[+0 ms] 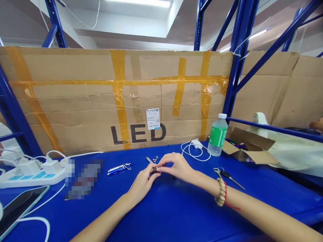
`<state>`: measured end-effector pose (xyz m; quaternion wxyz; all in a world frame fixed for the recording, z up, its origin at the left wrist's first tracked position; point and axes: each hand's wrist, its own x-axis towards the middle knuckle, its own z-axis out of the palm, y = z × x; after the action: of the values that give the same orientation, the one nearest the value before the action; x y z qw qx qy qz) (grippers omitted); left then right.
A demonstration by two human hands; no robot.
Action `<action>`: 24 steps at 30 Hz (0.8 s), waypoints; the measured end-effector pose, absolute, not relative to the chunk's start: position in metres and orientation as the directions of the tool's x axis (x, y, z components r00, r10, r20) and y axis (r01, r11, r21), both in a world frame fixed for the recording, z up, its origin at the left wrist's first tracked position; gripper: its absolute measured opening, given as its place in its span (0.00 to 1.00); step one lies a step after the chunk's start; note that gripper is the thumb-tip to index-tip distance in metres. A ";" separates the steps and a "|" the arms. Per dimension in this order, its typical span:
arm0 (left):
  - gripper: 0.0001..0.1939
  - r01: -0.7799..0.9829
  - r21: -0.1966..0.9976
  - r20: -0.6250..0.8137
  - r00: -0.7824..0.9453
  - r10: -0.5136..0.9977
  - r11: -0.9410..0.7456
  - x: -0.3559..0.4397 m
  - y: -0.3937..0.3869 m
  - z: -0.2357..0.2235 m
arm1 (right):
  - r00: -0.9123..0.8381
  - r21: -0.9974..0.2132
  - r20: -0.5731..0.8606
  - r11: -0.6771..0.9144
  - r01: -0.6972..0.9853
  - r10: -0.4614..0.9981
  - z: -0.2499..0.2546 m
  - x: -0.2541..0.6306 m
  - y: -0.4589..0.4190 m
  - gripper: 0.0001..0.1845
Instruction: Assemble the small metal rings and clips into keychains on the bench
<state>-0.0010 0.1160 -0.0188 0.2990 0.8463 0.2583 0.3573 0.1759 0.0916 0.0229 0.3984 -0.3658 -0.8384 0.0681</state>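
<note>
Reference landmark: the bottle (217, 138), upright toward the back of the blue table (191, 205). The work in hand is fine fingertip handling of a small dark piece (154, 169), located left of the bottle and nearer the wearer, between the two hands. The left hand (140, 184) grips the piece between thumb and index finger; the right hand (178, 167) is closed in a pinch at the piece's right side, and its thumb and index tip meet there. The piece's exact form is too small and too covered to certify. Left of the bottle, just beyond the fingers, lie several small round metal pieces (155, 158) and a slim metal tube (149, 160); whether the tube touches the left hand cannot be told. A blue pen-shaped item (119, 169) lies farther left of the bottle, well apart from the hands. Recommended practice, in this inspector's judgement: the left hand should serve as the steady clamp while the right makes small, light movements in line with the piece, without twisting it askew. The grip should stay low over the table, so that a slip means a short drop. The loose round pieces could roll if brushed; knuckles should clear them.
</note>
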 end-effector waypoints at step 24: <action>0.12 0.302 0.588 0.448 0.651 0.613 -0.751 -0.002 0.115 -0.022 | 0.518 0.101 0.394 -0.596 0.797 0.759 0.165 0.383 0.128 0.22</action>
<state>-0.0017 0.1155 -0.0216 0.2379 0.8768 0.2609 0.3264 0.3827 0.1275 0.1651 0.0464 -0.8699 -0.4472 -0.2026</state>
